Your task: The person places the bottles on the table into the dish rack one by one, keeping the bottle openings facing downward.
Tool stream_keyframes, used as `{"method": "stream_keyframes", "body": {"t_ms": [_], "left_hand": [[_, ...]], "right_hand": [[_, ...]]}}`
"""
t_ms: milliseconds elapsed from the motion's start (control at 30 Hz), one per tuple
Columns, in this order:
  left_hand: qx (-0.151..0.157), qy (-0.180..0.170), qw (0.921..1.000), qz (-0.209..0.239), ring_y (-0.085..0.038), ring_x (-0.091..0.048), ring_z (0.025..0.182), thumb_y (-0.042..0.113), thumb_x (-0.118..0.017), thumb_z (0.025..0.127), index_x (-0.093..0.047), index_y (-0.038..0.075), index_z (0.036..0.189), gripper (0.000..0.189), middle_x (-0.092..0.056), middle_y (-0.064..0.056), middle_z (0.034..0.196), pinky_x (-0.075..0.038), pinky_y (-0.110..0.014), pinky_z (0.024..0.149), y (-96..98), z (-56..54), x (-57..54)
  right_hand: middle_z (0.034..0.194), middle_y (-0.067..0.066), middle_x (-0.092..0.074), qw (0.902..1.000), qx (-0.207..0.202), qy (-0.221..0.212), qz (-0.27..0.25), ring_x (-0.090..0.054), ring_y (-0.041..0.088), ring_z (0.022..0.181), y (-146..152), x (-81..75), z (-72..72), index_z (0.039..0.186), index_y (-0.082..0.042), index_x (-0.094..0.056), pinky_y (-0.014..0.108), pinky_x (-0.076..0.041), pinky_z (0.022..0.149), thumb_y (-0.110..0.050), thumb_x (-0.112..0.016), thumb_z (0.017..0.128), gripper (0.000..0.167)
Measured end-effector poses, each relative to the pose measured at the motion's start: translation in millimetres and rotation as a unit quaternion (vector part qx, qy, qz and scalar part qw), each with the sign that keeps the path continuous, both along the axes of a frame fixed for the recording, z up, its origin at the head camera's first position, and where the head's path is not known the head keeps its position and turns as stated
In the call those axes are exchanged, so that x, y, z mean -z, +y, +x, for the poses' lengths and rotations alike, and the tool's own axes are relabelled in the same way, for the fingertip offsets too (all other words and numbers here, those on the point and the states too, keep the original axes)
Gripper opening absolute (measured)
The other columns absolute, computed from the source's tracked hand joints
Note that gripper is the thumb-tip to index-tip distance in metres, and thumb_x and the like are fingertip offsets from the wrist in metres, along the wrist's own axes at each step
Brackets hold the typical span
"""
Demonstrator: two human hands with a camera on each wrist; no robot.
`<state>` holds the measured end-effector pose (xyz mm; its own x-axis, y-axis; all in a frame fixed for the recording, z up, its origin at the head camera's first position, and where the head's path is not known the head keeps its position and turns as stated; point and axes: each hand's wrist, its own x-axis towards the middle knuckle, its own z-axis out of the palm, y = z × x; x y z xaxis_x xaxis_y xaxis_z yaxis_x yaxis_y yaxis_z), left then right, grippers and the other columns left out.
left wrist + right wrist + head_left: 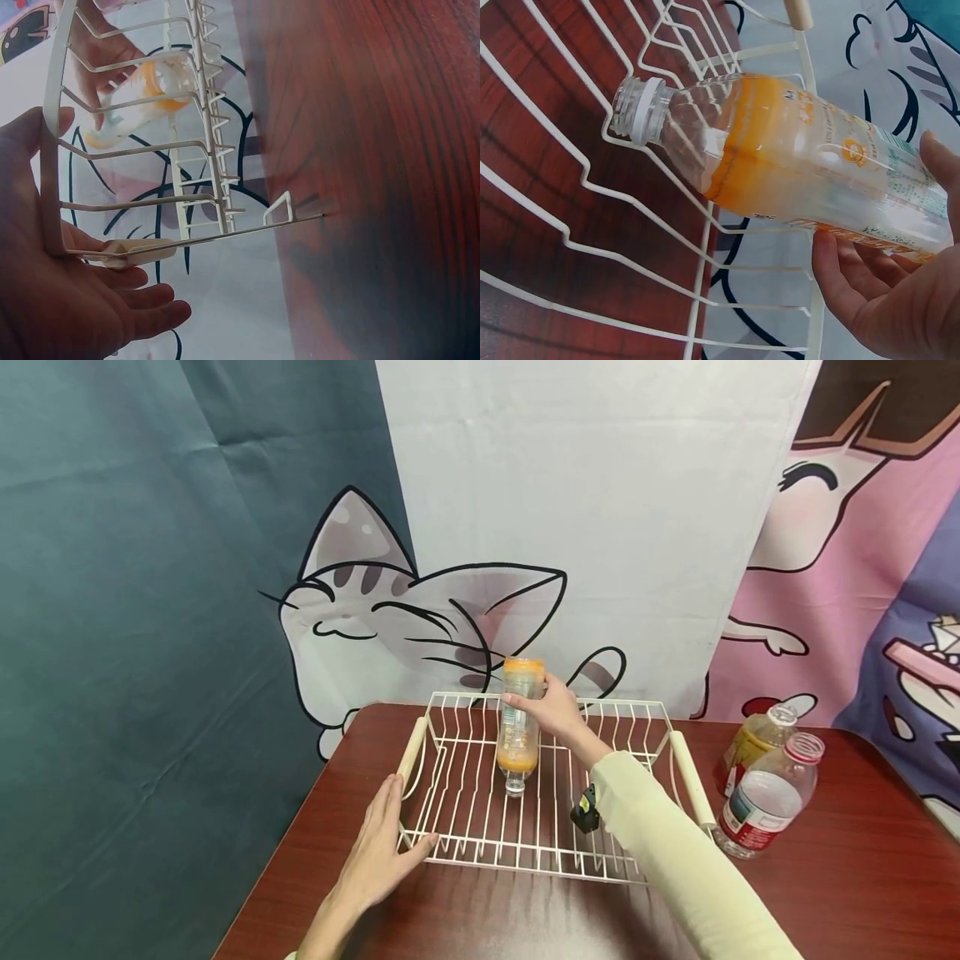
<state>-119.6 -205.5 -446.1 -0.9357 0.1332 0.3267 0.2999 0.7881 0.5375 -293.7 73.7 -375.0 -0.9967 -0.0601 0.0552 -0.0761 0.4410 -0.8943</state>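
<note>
In the head view, my right hand grips an uncapped clear plastic bottle with an orange-banded label. Its mouth points down, inside a white wire dish rack. The right wrist view has the bottle's neck by the rack's wires; whether they touch, I cannot tell. Fingers and thumb of the right hand wrap the bottle near its base. My left hand rests at the rack's near left corner. Seen from the left wrist, its thumb lies over the rim and its extended fingers lie outside.
Two uncapped plastic bottles stand right of the rack: one with a red neck, another with a yellow label behind it. Pale handles line the rack's sides. The reddish-brown table backs onto a cartoon-printed cloth.
</note>
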Motion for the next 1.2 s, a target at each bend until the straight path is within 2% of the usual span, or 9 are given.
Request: {"method": "stream_keyframes", "body": {"t_ms": [333, 533, 767, 1000, 1200], "left_hand": [[0.003, -0.008, 0.9999, 0.011, -0.038, -0.021, 0.144, 0.039, -0.074, 0.085, -0.019, -0.004, 0.155, 0.099, -0.019, -0.020, 0.160, -0.029, -0.060, 0.107, -0.6, -0.4, 1.7], [0.001, -0.013, 0.9998, 0.016, -0.037, -0.021, 0.145, 0.039, -0.076, 0.084, -0.019, -0.003, 0.156, 0.100, -0.018, -0.018, 0.161, -0.028, -0.059, 0.109, 0.2, -0.4, 2.4], [0.006, 0.002, 1.0000, 0.007, -0.039, -0.022, 0.144, 0.038, -0.073, 0.088, -0.020, -0.005, 0.155, 0.095, -0.020, -0.021, 0.159, -0.029, -0.061, 0.107, 0.0, -0.9, 1.5], [0.004, 0.000, 0.9999, 0.010, -0.039, -0.023, 0.144, 0.039, -0.073, 0.087, -0.021, -0.003, 0.155, 0.096, -0.020, -0.020, 0.159, -0.030, -0.060, 0.107, -0.1, -0.5, 1.2], [0.003, -0.001, 1.0000, 0.009, -0.038, -0.023, 0.144, 0.039, -0.073, 0.087, -0.021, -0.003, 0.155, 0.096, -0.021, -0.020, 0.159, -0.030, -0.060, 0.107, -0.2, -0.3, 0.7]], "right_hand": [[0.123, 0.027, -0.061, 0.9994, -0.006, -0.030, -0.016, -0.061, 0.038, 0.109, 1.7, 23.6, -4.5, 0.147, 0.000, -0.031, 0.047, -0.052, 0.090, -0.026, -0.081, 0.080, 0.087], [0.123, 0.026, -0.060, 0.9997, -0.020, -0.015, -0.003, -0.063, 0.037, 0.105, -0.2, 31.5, -3.3, 0.152, -0.001, -0.024, 0.047, -0.053, 0.087, -0.019, -0.082, 0.077, 0.096], [0.118, 0.025, -0.063, 0.9990, -0.035, 0.002, 0.026, -0.064, 0.037, 0.103, -5.0, 32.8, 0.3, 0.153, 0.000, -0.024, 0.049, -0.051, 0.090, -0.024, -0.084, 0.077, 0.100], [0.121, 0.024, -0.061, 0.9987, -0.043, -0.015, 0.021, -0.063, 0.037, 0.105, -5.8, 32.7, 0.6, 0.154, -0.002, -0.020, 0.051, -0.051, 0.090, -0.024, -0.084, 0.078, 0.101], [0.120, 0.025, -0.062, 0.9980, -0.039, -0.019, 0.046, -0.063, 0.039, 0.105, -4.8, 27.9, 3.4, 0.153, -0.002, -0.020, 0.052, -0.050, 0.091, -0.028, -0.082, 0.079, 0.101]]}}
